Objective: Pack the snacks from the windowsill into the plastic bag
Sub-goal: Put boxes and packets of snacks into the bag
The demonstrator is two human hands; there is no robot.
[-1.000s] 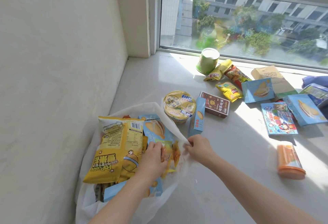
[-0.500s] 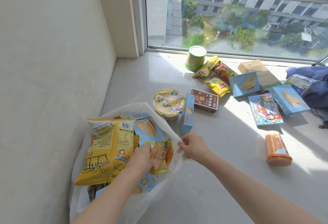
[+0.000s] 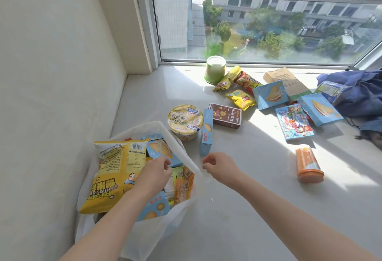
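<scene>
Snacks: narrow blue box (image 3: 206, 132) at 12 o'clock, long axis 12–6 | nearer our right hand (image 3: 220, 167), pinching plastic bag (image 3: 182, 153) rim | left hand (image 3: 154, 175) inside bag, grasp unclear

Blue cloth (image 3: 359, 93) bunched at right; window (image 3: 258, 29) behind, wall (image 3: 51, 74) left.

- Location type: residential room, at a deep windowsill (image 3: 237, 188) beside a plain wall (image 3: 51, 74) on the frame's left.
- Evidence, upper frame: window (image 3: 258, 29) overlooking apartment blocks and trees from a high floor.
- Evidence, centre and right: household snack packets (image 3: 239, 99) scattered loose; blue fabric item (image 3: 359, 93) at the right edge.
</scene>
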